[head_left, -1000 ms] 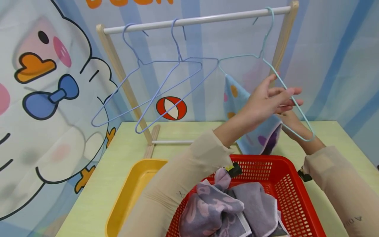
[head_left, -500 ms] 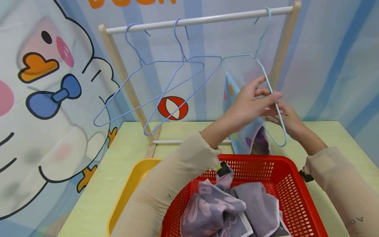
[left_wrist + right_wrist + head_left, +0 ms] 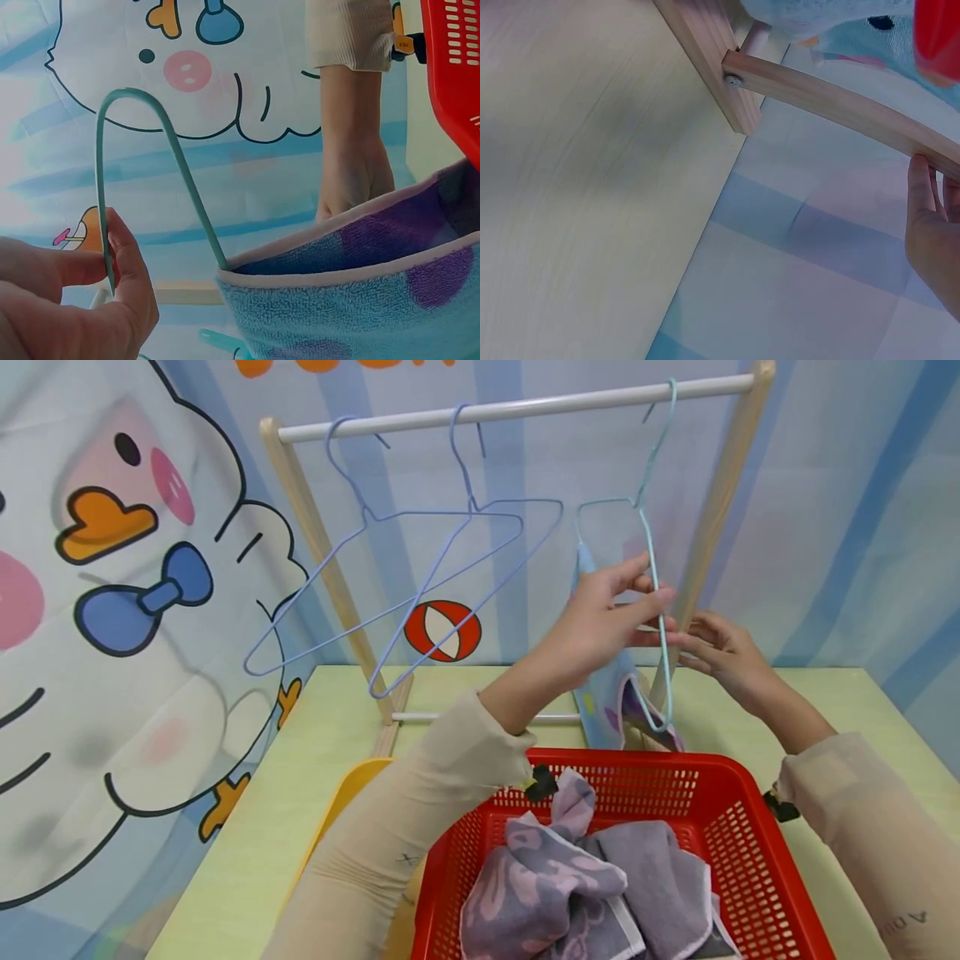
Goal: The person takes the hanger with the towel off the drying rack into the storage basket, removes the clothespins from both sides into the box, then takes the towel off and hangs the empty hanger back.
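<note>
My left hand (image 3: 600, 610) pinches the right arm of a mint-green clothes hanger (image 3: 665, 652), which hooks over the rack's white rail. A light blue towel (image 3: 600, 702) with coloured spots hangs over that hanger's lower bar, partly behind my left hand. The left wrist view shows the towel (image 3: 337, 300) draped with a gap between its two layers, and the hanger's rounded end (image 3: 131, 94) bare. My right hand (image 3: 731, 656) is beside the rack's right wooden post (image 3: 712, 518). In the right wrist view its fingertips touch the post (image 3: 832, 101), fingers loosely extended.
Two lilac hangers (image 3: 427, 585) hang bare on the rail (image 3: 525, 408) to the left. A red basket (image 3: 750, 852) with grey and pink cloths (image 3: 540, 885) stands in front. Left of it, a yellow tray (image 3: 352, 785) is partly covered by my left sleeve.
My left hand has swung the mint hanger's right end leftward, turning the hanger and towel more edge-on. My right hand has come away from the towel to the post.
</note>
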Available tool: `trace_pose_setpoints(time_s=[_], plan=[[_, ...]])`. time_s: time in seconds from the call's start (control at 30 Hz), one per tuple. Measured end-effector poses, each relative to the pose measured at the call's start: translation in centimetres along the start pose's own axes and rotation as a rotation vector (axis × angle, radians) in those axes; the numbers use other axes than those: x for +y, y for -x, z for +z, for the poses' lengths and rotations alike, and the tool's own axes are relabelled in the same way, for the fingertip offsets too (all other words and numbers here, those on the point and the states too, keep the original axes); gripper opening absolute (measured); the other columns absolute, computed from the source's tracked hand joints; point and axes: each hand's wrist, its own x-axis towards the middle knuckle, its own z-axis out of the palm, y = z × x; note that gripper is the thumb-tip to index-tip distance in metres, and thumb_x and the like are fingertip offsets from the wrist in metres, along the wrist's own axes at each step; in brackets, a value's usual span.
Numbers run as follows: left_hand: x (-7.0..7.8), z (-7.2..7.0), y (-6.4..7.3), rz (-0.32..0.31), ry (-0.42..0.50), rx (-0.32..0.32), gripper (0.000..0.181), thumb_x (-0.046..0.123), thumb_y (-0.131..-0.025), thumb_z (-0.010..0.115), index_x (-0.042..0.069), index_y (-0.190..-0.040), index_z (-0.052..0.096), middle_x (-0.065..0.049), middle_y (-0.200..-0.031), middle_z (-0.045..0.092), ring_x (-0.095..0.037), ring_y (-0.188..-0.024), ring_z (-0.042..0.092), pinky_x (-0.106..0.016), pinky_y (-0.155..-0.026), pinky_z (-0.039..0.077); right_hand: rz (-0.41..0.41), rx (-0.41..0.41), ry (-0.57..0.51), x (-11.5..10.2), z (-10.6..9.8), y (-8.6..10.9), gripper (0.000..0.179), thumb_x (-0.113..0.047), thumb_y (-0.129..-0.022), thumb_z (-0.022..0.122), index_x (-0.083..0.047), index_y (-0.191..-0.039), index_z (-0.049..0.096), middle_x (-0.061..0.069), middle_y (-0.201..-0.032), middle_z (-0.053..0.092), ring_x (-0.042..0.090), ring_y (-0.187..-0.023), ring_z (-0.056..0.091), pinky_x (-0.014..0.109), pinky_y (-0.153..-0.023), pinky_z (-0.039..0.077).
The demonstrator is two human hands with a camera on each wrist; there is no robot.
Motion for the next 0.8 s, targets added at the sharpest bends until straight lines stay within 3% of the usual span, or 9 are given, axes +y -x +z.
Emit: trace_pose_setpoints(time_s=[0.13, 0.37, 0.5, 0.7, 0.8], plan=[[0.5, -0.7, 0.6, -0.012, -0.044, 0.016, 0.058, 0.002, -0.103, 0.051, 0.003, -0.156, 0.028, -0.011, -0.107, 0.054, -0.022, -0.081, 0.062, -0.033, -0.080, 0.058, 0.001, 0.000, -0.031, 0.0, 0.1, 0.0, 0.033, -0.011, -0.103, 0.054, -0.015, -0.136, 0.054, -0.006, -0.117, 0.066, 0.008, -0.108, 0.064, 0.020, -0.087, 0.052], [1.8, -2.2, 1.5, -0.028, -0.163, 0.026, 0.053, 0.004, -0.104, 0.050, 0.000, -0.154, 0.033, -0.013, -0.115, 0.056, -0.017, -0.077, 0.057, -0.031, -0.080, 0.057, -0.002, -0.007, -0.029, -0.1, 0.1, -0.1, 0.034, -0.010, -0.103, 0.054, -0.010, -0.137, 0.052, -0.001, -0.120, 0.066, 0.012, -0.110, 0.064, 0.022, -0.088, 0.053], [2.2, -3.3, 1.7, -0.009, -0.270, 0.034, 0.045, 0.006, -0.105, 0.051, -0.001, -0.148, 0.043, -0.011, -0.108, 0.060, -0.015, -0.075, 0.055, -0.027, -0.076, 0.056, 0.008, -0.010, -0.027, -0.2, 0.0, -0.2, 0.035, -0.011, -0.103, 0.054, -0.010, -0.138, 0.051, -0.003, -0.121, 0.066, 0.010, -0.111, 0.063, 0.022, -0.089, 0.052], [2.5, -4.9, 2.2, 0.059, -0.485, 0.034, 0.032, 0.007, -0.106, 0.048, -0.005, -0.133, 0.059, -0.019, -0.105, 0.068, -0.016, -0.072, 0.054, -0.025, -0.068, 0.051, 0.013, -0.015, -0.016, -0.1, 0.0, -0.2, 0.036, -0.010, -0.104, 0.054, -0.010, -0.139, 0.049, -0.003, -0.122, 0.064, 0.009, -0.112, 0.062, 0.022, -0.090, 0.052], [2.6, -5.5, 2.5, 0.072, -0.572, 0.050, 0.029, 0.009, -0.105, 0.049, -0.004, -0.127, 0.063, -0.015, -0.096, 0.070, -0.014, -0.068, 0.053, -0.023, -0.063, 0.049, 0.010, -0.019, -0.003, 0.0, 0.0, -0.1, 0.039, -0.011, -0.104, 0.054, -0.006, -0.142, 0.047, -0.002, -0.123, 0.064, 0.008, -0.112, 0.062, 0.021, -0.090, 0.051]])
